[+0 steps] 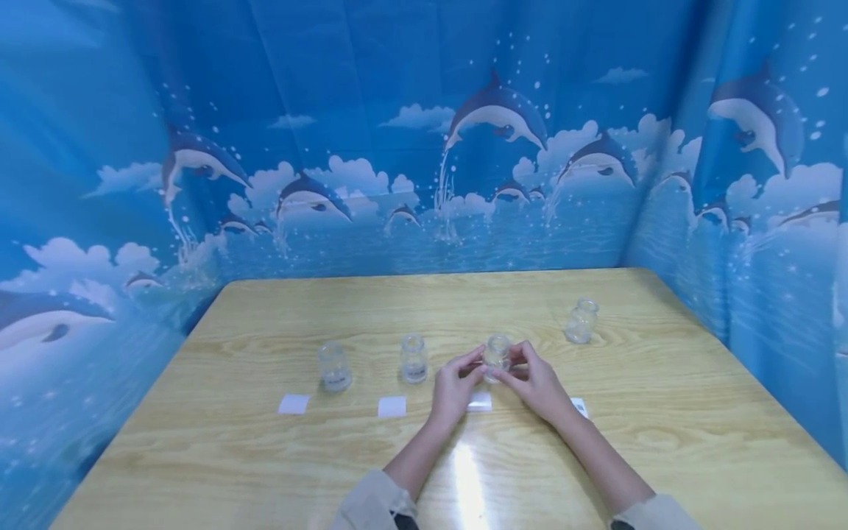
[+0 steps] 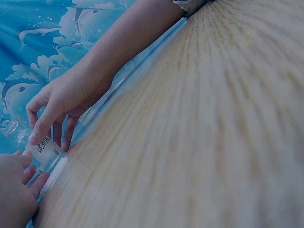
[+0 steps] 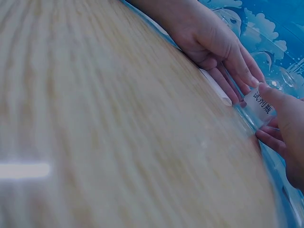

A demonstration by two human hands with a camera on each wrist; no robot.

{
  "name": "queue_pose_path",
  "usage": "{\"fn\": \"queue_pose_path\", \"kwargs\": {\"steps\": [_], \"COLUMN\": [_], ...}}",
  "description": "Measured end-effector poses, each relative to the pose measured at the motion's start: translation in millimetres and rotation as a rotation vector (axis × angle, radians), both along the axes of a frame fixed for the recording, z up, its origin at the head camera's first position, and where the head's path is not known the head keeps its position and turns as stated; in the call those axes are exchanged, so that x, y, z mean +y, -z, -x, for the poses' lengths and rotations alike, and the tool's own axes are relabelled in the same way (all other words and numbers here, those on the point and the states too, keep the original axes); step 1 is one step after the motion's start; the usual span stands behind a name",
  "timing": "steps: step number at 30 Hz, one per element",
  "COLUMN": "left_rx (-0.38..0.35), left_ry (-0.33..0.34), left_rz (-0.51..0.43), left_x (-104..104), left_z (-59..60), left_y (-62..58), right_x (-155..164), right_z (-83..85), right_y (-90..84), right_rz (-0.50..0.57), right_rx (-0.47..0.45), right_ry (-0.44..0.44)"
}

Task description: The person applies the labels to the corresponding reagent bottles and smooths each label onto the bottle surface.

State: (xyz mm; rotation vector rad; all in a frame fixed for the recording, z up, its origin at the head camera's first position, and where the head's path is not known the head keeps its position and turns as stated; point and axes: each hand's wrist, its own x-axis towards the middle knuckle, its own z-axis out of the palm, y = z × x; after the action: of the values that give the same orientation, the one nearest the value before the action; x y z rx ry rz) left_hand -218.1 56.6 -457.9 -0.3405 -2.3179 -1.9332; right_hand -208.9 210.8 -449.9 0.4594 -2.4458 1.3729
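A small clear glass bottle [image 1: 497, 353] stands near the middle of the wooden table [image 1: 662, 456], and both hands hold it between their fingertips. My left hand [image 1: 472, 369] pinches it from the left and my right hand [image 1: 518, 366] from the right. A white label with black print [image 2: 42, 146] sits on the bottle's side, under the right hand's [image 2: 45, 130] fingertip. In the right wrist view the same label [image 3: 260, 102] lies between the left hand's [image 3: 240, 78] fingers and the right thumb. A white paper slip [image 1: 480, 401] lies on the table just in front of the bottle.
Three more clear bottles stand in a row: two at the left [image 1: 333, 366] [image 1: 414, 358] and one at the far right [image 1: 581, 321]. White slips [image 1: 294, 403] [image 1: 391, 406] [image 1: 579, 406] lie in front of them. Blue dolphin-print curtain [image 1: 424, 147] encloses the table on three sides.
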Motion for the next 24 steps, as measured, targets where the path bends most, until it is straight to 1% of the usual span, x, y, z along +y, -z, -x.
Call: {"fn": "queue_pose_path", "kwargs": {"steps": [3, 5, 10, 12, 17, 22, 24], "left_rx": [0.008, 0.013, 0.016, 0.029, 0.1, 0.154, 0.191], "left_ry": [0.001, 0.001, -0.004, -0.008, 0.004, 0.004, -0.003], "left_rz": [-0.002, -0.004, 0.002, 0.005, -0.012, 0.005, 0.015], "left_x": [-0.1, 0.0, 0.8, 1.2, 1.5, 1.1, 0.9], "left_z": [-0.2, -0.2, 0.5, 0.7, -0.7, -2.9, -3.1], "left_y": [0.3, 0.3, 0.4, 0.7, 1.0, 1.2, 2.2], "right_x": [4.5, 8.1, 15.6, 17.4, 18.8, 17.2, 16.4], "right_z": [0.3, 1.1, 4.3, 5.1, 5.6, 5.6, 5.9], "right_y": [-0.4, -0.4, 1.5, 2.3, 3.7, 4.6, 5.1], "right_rz": [-0.018, 0.003, 0.125, 0.145, 0.1, 0.056, 0.039], "right_rx": [0.012, 0.002, -0.042, -0.04, 0.003, 0.033, 0.037], "right_ry": [-0.036, -0.067, -0.121, -0.129, -0.113, -0.107, -0.111]}}
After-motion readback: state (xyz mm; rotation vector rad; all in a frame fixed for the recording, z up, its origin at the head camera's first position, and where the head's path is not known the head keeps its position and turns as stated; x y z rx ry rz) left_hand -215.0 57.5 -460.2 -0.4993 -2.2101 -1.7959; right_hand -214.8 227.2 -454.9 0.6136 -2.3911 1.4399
